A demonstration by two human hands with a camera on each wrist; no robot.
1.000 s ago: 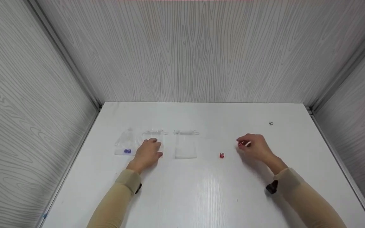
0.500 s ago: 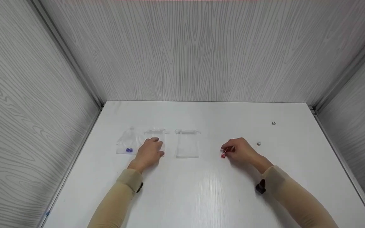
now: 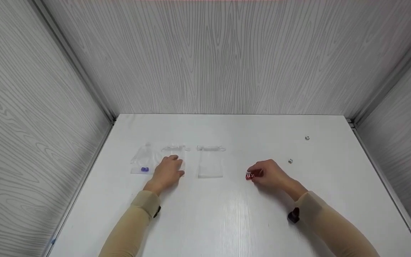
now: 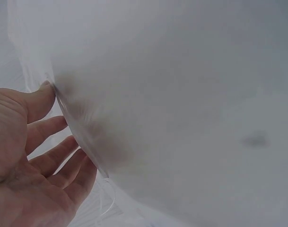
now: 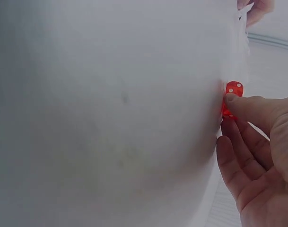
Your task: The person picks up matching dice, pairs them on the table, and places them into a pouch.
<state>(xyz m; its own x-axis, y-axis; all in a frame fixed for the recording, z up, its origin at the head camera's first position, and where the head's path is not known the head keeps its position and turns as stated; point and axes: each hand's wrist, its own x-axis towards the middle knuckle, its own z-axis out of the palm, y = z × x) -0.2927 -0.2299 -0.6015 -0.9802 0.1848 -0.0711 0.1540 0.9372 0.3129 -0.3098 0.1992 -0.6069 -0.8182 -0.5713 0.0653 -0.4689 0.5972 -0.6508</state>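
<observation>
My right hand (image 3: 271, 175) is low over the white table, its thumb and fingers pinching red dice (image 5: 233, 89) with white pips. Two red dice (image 3: 250, 176) seem to sit together at the fingertips in the head view; the fingers partly hide them. Over on the left, my left hand (image 3: 168, 174) rests on the middle clear drawstring bag (image 3: 179, 152), covering much of it. Its fingers (image 4: 51, 158) are spread and touch down without gripping. Left of that hand lies another clear bag (image 3: 143, 156) with blue dice (image 3: 145, 169) inside.
A third clear bag (image 3: 210, 164), flat with its drawstring at the far end, lies between the hands. Two whitish dice sit at the right: a nearer die (image 3: 290, 161) and a farther die (image 3: 307, 137). Grey wood-grain panels (image 3: 227, 60) wall in the table (image 3: 205, 221).
The right hand has moved left, leaving a whitish die in view behind it. It has brought a red die to the other red die. The left hand has stayed put.
</observation>
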